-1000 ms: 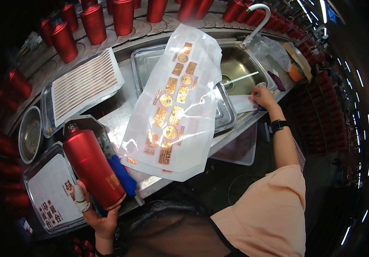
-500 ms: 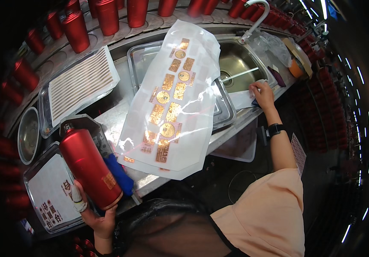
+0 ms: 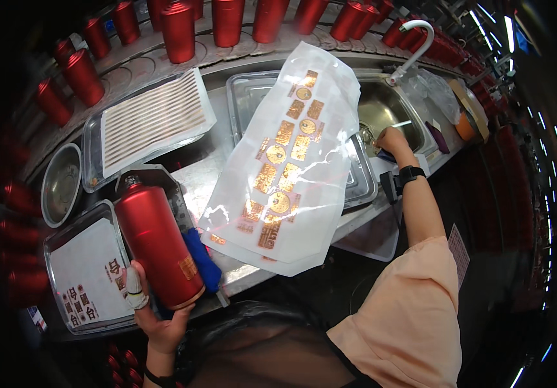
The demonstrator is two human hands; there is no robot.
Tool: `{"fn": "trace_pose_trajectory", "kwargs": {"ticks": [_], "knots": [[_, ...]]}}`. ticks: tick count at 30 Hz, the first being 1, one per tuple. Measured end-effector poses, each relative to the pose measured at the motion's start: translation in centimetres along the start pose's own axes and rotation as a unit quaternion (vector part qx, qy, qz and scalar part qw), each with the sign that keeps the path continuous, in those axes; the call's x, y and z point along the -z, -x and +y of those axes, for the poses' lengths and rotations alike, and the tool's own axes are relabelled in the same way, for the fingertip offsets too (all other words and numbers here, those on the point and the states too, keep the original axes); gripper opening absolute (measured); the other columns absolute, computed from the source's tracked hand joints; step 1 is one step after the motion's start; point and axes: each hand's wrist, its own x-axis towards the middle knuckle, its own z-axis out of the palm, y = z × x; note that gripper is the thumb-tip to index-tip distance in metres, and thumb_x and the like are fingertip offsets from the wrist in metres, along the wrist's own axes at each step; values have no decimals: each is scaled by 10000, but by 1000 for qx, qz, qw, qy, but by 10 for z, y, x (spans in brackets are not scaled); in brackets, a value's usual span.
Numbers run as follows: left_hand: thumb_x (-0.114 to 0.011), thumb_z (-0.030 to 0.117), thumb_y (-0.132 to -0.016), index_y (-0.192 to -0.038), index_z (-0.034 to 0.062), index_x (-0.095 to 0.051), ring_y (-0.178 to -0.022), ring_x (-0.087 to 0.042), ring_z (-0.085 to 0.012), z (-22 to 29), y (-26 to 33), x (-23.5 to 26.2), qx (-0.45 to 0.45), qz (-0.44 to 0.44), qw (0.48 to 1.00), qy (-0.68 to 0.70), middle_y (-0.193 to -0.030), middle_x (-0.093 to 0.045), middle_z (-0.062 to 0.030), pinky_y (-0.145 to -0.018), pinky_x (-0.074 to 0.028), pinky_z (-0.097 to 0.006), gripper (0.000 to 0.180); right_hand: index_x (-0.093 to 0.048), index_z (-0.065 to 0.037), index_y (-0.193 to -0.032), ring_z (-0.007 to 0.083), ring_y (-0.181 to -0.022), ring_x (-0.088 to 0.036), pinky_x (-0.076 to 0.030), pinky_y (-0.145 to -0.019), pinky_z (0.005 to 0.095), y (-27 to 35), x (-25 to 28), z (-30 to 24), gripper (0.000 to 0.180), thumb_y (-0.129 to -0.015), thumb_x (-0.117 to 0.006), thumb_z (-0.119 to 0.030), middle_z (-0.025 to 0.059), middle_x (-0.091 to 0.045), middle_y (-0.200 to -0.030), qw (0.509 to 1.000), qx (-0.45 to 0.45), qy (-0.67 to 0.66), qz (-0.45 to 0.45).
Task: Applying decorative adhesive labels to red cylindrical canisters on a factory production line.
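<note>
While the left grip [image 3: 162,326] clasps a red bottle [image 3: 157,242], neck [image 3: 132,182] up-left, long axis slanting, right grip [image 3: 393,142] curled, contents unclear

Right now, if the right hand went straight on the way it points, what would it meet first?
Probably the metal sink: the right hand points away from the body toward it. Depth is unclear, so I cannot tell which part.

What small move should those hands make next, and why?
Probably bring the right hand from the sink over to the red bottle, perhaps to press its gold patch flat. The left hand supports the bottle with the patch in view, while the right is at the sink's near edge; whether it holds anything is unclear.
</note>
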Motion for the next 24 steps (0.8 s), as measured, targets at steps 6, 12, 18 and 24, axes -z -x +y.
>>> {"fn": "trace_pose_trajectory", "kwargs": {"ticks": [6, 12, 18, 24], "knots": [[-805, 93, -726, -1519, -51, -292, -1459, -327, -304, -3, 3, 4, -2, 6, 1000, -8, -1569, -346, -198, -1201, -232, -406, 955, -769, -91, -881, 322, -904, -703, -551, -803, 413, 40, 21, -14, 234, -750, -767, -285, 151, -733, -927, 985, 44, -103, 134], [-850, 195, -704, -1493, -75, -308, -1442, -355, -361, -6, 0, 9, -22, -5, 999, -25, -1515, -418, -232, -1222, -148, -477, 994, -732, -30, -834, 329, -817, -680, -518, -760, 427, 132, 56, -63, 194, -804, -729, -222, 161, -708, -822, 933, 225, -150, 239], [-897, 330, -676, -1522, -27, -206, -1447, -222, -479, -2, -11, 9, 25, -19, 999, 26, -1573, -249, -263, -1201, -106, -557, 1150, -706, 9, -861, 197, -688, -579, -429, -615, 326, 247, 87, -140, 90, -811, -727, -62, 100, -613, -787, 898, 320, -235, 189], [-913, 289, -686, -1553, -30, -101, -1347, -476, -323, -3, -19, 11, -8, -15, 1000, -9, -1490, -404, -235, -1120, -372, -393, 1230, -712, -5, -882, 174, -661, -543, -402, -561, 309, 338, 112, -222, 96, -807, -749, -53, 86, -576, -789, 840, 444, -306, 57]]}}
